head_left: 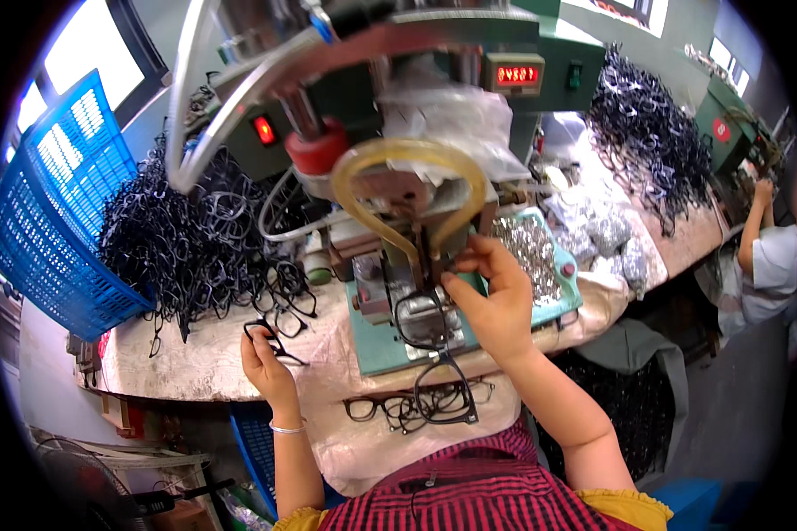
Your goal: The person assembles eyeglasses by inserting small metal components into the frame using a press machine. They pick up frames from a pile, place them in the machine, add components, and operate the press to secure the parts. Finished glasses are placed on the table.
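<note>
My left hand [267,372] is closed on a black eyeglass frame [279,347] above the left part of the table. My right hand [498,299] is up at the bench machine's work point, thumb and index finger drawn together; what sits between the fingertips is too small to make out. Right beside those fingertips, another black eyeglass frame [446,356] hangs from the machine's fixture, one rim above the other. A curved yellowish tube [409,147] arches over the fixture, partly hiding it. Several more eyeglass frames [363,409] lie on the cloth at the table's near edge.
Heaped black frames [199,234] and a tilted blue basket [62,212] stand on the left. A teal tray of small metal parts [527,257] sits right of the machine, with silvery bags [607,234] and another frame pile [646,124] beyond. A co-worker's arm [756,221] is far right.
</note>
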`<state>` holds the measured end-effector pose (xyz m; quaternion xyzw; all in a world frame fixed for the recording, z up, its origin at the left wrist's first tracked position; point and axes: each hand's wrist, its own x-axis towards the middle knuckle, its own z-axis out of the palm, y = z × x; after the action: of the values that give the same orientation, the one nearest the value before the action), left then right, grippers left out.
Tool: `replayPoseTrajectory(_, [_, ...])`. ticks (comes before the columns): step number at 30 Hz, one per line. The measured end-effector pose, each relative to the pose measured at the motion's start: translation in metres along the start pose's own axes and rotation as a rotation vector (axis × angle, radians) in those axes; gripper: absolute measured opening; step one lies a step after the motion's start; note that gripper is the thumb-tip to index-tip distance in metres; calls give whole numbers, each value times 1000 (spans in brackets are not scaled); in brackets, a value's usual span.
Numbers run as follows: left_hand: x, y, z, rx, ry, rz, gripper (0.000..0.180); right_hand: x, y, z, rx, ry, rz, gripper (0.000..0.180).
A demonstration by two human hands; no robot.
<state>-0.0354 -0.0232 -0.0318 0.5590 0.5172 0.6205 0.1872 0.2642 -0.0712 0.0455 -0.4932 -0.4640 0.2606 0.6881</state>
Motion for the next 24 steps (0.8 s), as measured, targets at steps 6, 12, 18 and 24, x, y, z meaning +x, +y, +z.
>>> replayPoseTrajectory(6, [20,119,25,-606,-264,271,18,-4,-10,1,67,-106,102,45])
replayPoseTrajectory(12, [31,162,59,-494,-311,447,6,-15,-37,12,254,-58,217,47])
replayPoseTrajectory(18, [-5,140,62,-198,-652,826,17,7,5,-51,-580,-186,-246,28])
replayPoseTrajectory(24, [-9,136,75,-145,-757,963,21,-2,72,-111,-1017,96,-250,15])
